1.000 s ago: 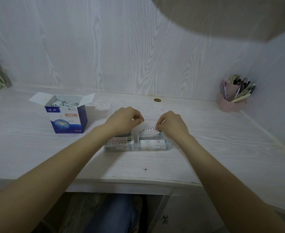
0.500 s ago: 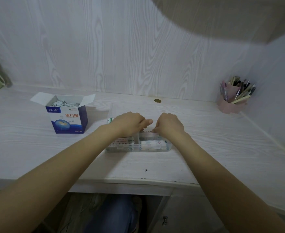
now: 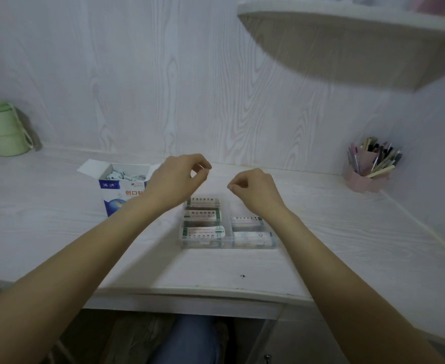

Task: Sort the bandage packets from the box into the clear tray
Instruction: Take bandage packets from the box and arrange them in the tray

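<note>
Both hands hang above the desk [image 3: 58, 222] with their fingers curled in. The left hand [image 3: 175, 179] has thumb and forefinger pinched together at its far tip, and whether anything thin sits between them cannot be told. The right hand [image 3: 254, 190] is loosely fisted, thumb against the bent forefinger, and nothing shows in it. The two hands are apart, with bare desk between their knuckles.

Just below and nearer the person than both hands lies the clear tray [image 3: 228, 245], flat on the desk. Under the left wrist, its left compartment holds bandage packets [image 3: 203, 215] lying flat in a row, three of them with their printed faces up. Under the right wrist, the right compartment holds two more packets [image 3: 251, 236], one behind the other; the nearest is mostly white.

To the left of the left hand, partly behind its wrist, stands the box [image 3: 113, 193], blue and white, with its top flaps open and small wrapped packets [image 3: 122, 176] heaped inside. It is near the tray but does not touch it.

Far to the left of that hand, against the wall, sits a green cup [image 3: 1, 130]. Well to the right of the right hand, in the corner, stands a pink pen holder [image 3: 364, 177] full of pens. A shelf [image 3: 347, 19] juts out overhead on the right.
</note>
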The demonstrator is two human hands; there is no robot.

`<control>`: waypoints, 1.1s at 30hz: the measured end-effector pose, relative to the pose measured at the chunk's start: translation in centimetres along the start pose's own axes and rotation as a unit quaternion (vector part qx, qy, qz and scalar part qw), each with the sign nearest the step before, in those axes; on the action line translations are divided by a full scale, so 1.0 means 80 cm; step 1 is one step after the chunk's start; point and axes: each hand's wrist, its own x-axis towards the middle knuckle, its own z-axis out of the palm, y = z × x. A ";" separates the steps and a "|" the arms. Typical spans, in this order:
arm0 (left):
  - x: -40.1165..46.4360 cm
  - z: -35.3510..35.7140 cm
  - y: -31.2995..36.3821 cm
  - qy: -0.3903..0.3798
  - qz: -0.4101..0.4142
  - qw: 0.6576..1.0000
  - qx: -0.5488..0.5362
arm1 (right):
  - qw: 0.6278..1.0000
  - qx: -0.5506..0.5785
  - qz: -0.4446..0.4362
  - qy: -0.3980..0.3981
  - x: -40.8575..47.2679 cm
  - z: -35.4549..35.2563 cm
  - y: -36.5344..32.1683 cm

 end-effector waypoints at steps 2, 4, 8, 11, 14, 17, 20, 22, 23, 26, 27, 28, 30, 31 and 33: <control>-0.002 -0.022 -0.012 0.053 -0.010 0.999 0.009 | 0.999 0.025 -0.035 0.013 0.004 0.007 -0.023; -0.003 -0.044 -0.026 0.091 -0.027 0.995 0.014 | 0.997 0.034 -0.065 0.015 0.010 0.016 -0.046; -0.007 -0.084 -0.067 0.072 -0.044 0.995 0.047 | 0.991 0.029 -0.129 -0.012 0.026 0.044 -0.087; -0.010 -0.110 -0.105 0.012 -0.075 0.992 0.097 | 0.987 0.019 -0.152 -0.046 0.037 0.066 -0.114; -0.013 -0.126 -0.138 -0.044 -0.095 0.990 0.091 | 0.988 0.025 -0.140 -0.057 0.048 0.086 -0.138; -0.017 -0.131 -0.154 -0.085 -0.082 0.992 0.038 | 0.992 0.009 -0.117 -0.047 0.059 0.101 -0.151; -0.017 -0.130 -0.162 -0.118 -0.066 0.990 0.040 | 0.994 -0.028 -0.095 -0.051 0.066 0.110 -0.162; -0.015 -0.128 -0.165 -0.149 -0.041 0.984 0.084 | 0.993 -0.066 -0.076 -0.067 0.071 0.115 -0.169; -0.013 -0.126 -0.167 -0.160 -0.025 0.981 0.107 | 0.991 -0.091 -0.062 -0.078 0.075 0.117 -0.172; -0.014 -0.123 -0.174 -0.169 -0.004 0.977 0.133 | 0.985 -0.142 -0.017 -0.100 0.087 0.127 -0.182; -0.014 -0.122 -0.176 -0.165 0.001 0.977 0.137 | 0.983 -0.155 -0.005 -0.103 0.091 0.131 -0.184; -0.013 -0.122 -0.177 -0.162 0.005 0.977 0.140 | 0.980 -0.168 0.001 -0.106 0.095 0.134 -0.187; -0.011 -0.121 -0.179 -0.160 0.013 0.976 0.147 | 0.974 -0.199 0.003 -0.111 0.099 0.140 -0.194; -0.010 -0.120 -0.180 -0.160 0.016 0.976 0.149 | 0.971 -0.214 0.000 -0.110 0.100 0.142 -0.196; -0.009 -0.120 -0.181 -0.160 0.019 0.975 0.151 | 0.968 -0.228 -0.005 -0.101 0.101 0.146 -0.198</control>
